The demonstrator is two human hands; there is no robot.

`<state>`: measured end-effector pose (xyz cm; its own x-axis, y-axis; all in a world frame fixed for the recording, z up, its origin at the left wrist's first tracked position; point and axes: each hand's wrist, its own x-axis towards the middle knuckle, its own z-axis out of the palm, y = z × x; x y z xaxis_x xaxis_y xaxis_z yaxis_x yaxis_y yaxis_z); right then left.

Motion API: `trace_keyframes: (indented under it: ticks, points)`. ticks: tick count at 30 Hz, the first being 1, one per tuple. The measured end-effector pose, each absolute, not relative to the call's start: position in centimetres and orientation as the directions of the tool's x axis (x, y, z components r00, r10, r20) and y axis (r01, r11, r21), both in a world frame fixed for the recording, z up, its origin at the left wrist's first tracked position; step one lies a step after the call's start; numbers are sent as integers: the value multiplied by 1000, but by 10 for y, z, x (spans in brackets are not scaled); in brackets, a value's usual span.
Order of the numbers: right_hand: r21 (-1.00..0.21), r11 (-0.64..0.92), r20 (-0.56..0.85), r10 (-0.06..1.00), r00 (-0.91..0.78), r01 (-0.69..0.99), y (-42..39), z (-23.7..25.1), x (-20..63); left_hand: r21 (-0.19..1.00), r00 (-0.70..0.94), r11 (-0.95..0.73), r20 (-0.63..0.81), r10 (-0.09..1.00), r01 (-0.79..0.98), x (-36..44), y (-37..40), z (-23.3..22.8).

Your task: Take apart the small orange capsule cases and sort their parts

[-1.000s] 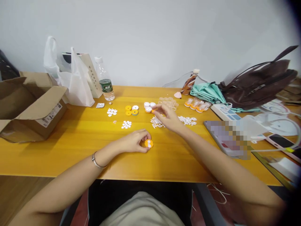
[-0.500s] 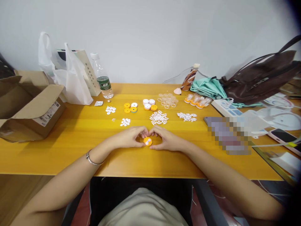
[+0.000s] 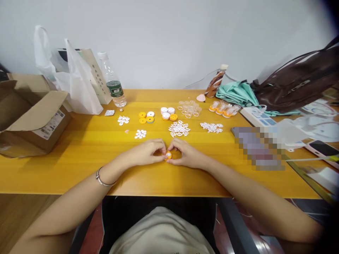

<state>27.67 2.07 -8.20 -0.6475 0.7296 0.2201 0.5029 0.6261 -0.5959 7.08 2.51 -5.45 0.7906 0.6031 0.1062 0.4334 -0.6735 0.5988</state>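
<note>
I have my left hand (image 3: 147, 152) and right hand (image 3: 185, 155) pinched together on a small orange disc (image 3: 168, 155) at the table's (image 3: 79, 155) near middle, fingertips meeting from both sides, seemingly to steady it, white cutouts (image 3: 179, 128) lying just beyond.

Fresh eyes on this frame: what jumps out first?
Both hands meet at the middle of the yellow table: the left hand and right hand pinch a small orange disc between their fingertips. Behind them lie small white and orange parts in clusters. An open cardboard box sits at far left, a dark brown bag at far right.
</note>
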Motion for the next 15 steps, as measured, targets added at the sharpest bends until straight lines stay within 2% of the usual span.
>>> trace_keyframes:
  ticks: [6, 15]
  points:
    - [-620, 601, 239, 757, -608, 504, 21, -85, 274, 579, 721, -639, 122, 682, 506, 73, 25, -62]
    - [-634, 531, 203, 816, -541, 563, 19, -88, 271, 560, 610, -527, 47, 791, 640, 78, 25, -60]
